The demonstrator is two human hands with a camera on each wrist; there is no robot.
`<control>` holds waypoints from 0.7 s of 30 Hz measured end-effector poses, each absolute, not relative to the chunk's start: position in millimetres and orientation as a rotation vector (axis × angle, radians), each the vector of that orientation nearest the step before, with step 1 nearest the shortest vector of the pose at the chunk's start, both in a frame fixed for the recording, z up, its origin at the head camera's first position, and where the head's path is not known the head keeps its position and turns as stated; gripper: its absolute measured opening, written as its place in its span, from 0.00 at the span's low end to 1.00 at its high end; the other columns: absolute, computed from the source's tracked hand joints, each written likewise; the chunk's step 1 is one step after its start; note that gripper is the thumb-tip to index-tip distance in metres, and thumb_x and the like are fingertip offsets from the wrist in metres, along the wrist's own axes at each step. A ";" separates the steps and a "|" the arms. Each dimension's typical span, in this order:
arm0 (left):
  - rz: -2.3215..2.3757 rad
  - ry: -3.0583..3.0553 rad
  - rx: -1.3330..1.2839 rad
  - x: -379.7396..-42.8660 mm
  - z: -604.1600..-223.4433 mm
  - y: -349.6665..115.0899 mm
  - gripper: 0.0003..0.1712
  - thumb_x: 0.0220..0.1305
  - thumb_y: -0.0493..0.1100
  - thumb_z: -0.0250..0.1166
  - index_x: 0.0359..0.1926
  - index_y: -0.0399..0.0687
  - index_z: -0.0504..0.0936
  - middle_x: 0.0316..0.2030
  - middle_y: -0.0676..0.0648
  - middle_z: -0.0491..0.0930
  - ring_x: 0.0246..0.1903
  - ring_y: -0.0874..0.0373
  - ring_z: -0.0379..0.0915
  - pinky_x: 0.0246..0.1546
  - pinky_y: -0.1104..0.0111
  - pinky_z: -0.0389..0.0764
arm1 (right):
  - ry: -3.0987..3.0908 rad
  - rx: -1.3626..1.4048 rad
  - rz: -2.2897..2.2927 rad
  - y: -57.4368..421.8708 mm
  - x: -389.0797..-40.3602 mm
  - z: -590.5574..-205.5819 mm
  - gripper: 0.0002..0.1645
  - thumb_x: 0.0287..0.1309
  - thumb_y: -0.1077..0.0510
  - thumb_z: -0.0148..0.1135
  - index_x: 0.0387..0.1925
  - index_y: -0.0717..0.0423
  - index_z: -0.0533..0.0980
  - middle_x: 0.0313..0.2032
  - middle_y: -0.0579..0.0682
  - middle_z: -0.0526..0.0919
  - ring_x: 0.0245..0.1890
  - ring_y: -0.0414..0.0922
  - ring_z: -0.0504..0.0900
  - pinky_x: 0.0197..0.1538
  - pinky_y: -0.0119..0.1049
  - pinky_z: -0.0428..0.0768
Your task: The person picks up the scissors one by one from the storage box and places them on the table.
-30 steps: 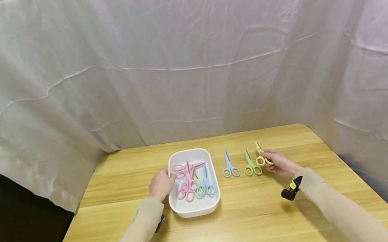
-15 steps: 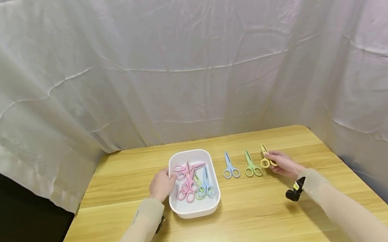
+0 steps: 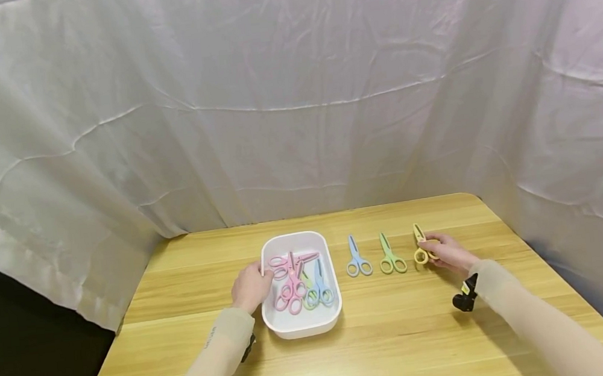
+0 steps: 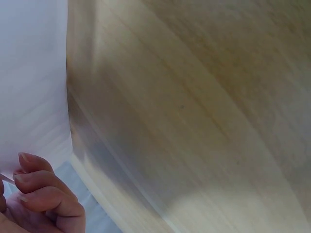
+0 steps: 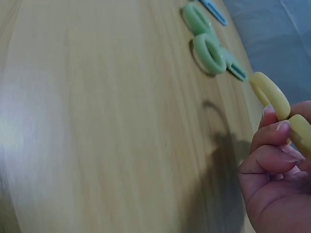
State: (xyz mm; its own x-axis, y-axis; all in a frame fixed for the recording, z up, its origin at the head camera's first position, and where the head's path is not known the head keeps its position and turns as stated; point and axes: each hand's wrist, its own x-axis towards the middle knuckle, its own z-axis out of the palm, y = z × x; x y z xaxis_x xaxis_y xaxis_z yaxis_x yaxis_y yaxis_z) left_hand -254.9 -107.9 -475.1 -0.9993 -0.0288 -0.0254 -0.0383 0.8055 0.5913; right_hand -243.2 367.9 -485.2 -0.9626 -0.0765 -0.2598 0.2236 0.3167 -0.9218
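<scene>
My right hand (image 3: 448, 254) pinches yellow scissors (image 3: 420, 255) by the handle end, blades pointing away from me. In the right wrist view the fingers curl around the yellow handle loops (image 5: 274, 97), and a shadow falls on the wood below them. To the left of that hand, green scissors (image 3: 392, 258) and blue scissors (image 3: 358, 261) lie side by side on the table. My left hand (image 3: 251, 286) grips the left rim of a white bin (image 3: 304, 331), its thumb over the edge. Inside the bin lie pink scissors (image 3: 292, 289), blue scissors (image 3: 320, 289) and partly covered green scissors (image 3: 309, 299).
The wooden table (image 3: 382, 349) has its back edge close to a pale curtain (image 3: 309, 151), which also hangs along both sides. A dark area (image 3: 22, 348) lies beyond the table's left edge.
My right hand has moved to the right with the yellow scissors, away from the green pair. The left hand and the bin have stayed in place.
</scene>
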 end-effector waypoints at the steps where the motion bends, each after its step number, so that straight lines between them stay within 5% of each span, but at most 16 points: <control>1: 0.973 2.973 -0.054 -254.9 -475.2 -108.0 0.23 0.69 0.50 0.58 0.58 0.44 0.81 0.42 0.42 0.86 0.34 0.52 0.78 0.29 0.66 0.70 | 2.353 0.145 -1.666 368.3 -243.0 -485.5 0.35 0.76 0.54 0.47 0.73 0.71 0.52 0.36 0.43 0.76 0.29 0.31 0.73 0.32 0.25 0.73; 13: 0.968 2.965 -0.044 -256.1 -478.4 -108.3 0.22 0.69 0.50 0.58 0.58 0.47 0.83 0.40 0.44 0.87 0.32 0.53 0.78 0.28 0.67 0.69 | 2.542 0.120 -1.405 377.7 -243.9 -497.7 0.35 0.75 0.52 0.50 0.70 0.73 0.56 0.55 0.64 0.77 0.42 0.37 0.75 0.41 0.30 0.80; 21: 0.962 2.971 -0.028 -256.8 -479.0 -108.5 0.23 0.69 0.50 0.58 0.60 0.46 0.81 0.43 0.42 0.87 0.33 0.53 0.79 0.28 0.67 0.70 | 2.530 0.104 -1.427 380.2 -248.0 -501.7 0.37 0.75 0.53 0.51 0.70 0.76 0.54 0.54 0.64 0.77 0.41 0.36 0.77 0.42 0.29 0.81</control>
State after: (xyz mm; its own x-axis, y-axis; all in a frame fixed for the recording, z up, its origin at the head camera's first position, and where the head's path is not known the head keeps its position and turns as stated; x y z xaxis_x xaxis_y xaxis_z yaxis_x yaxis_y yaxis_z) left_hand -256.8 -108.5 -479.0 -0.9997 -0.0112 -0.0230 -0.0226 0.8101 0.5859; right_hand -248.0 380.2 -501.7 -0.9699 -0.0528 -0.2377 0.1761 0.5217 -0.8347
